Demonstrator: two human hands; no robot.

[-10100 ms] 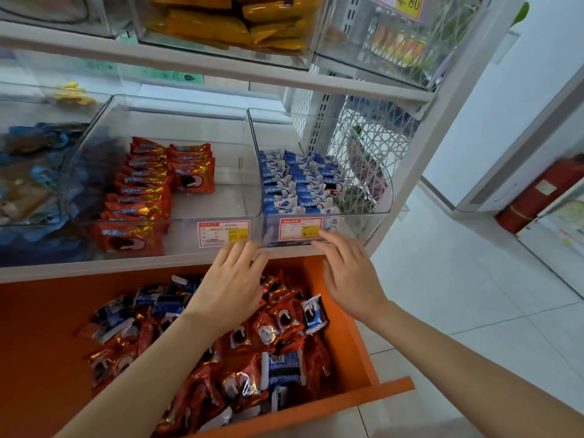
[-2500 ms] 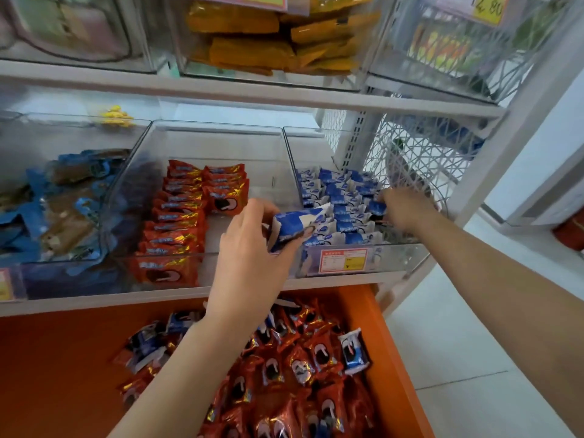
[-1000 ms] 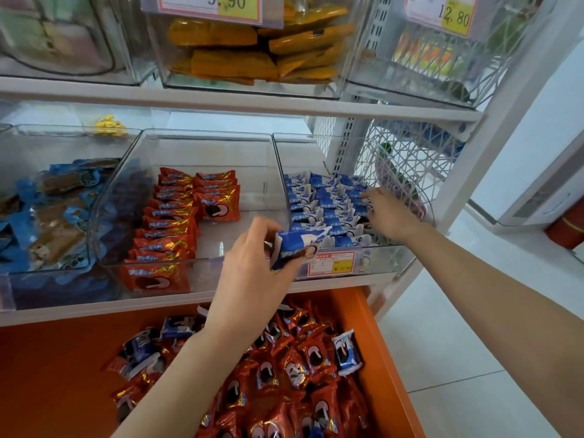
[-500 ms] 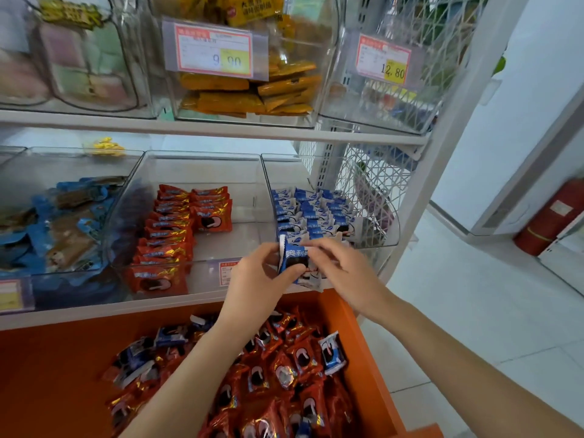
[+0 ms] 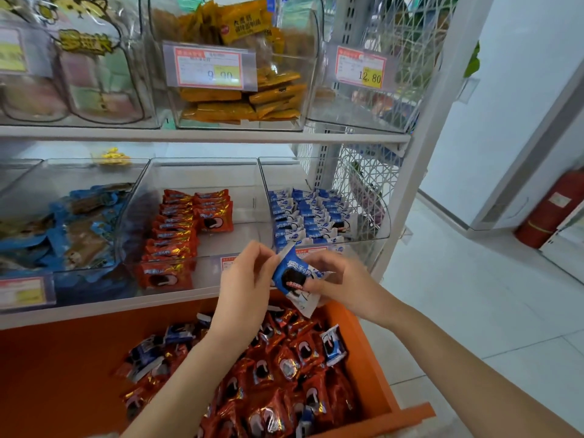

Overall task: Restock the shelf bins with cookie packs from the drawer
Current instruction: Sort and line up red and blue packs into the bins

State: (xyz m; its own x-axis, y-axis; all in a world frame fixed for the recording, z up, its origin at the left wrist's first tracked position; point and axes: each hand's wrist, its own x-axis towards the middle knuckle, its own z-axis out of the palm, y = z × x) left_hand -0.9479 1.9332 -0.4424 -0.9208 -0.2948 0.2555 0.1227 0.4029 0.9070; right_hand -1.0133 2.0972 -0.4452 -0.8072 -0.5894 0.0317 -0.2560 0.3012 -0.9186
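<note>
Beneath shelf bins (image 5: 249,216), left hand (image 5: 243,289) and right hand (image 5: 344,286) are pinching one slick blue pack (image 5: 292,275), possibly risking a drop into the drawer (image 5: 371,355).

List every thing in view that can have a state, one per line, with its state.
drawer: pulled open, loose red and blue packs inside.
blue pack: held by both hands in front of the bins.
left hand: pinches the pack's upper left edge.
right hand: holds the pack's right side.
red-pack bin: partly filled, right side bare.
blue-pack bin: rows cover most of its floor.
</note>
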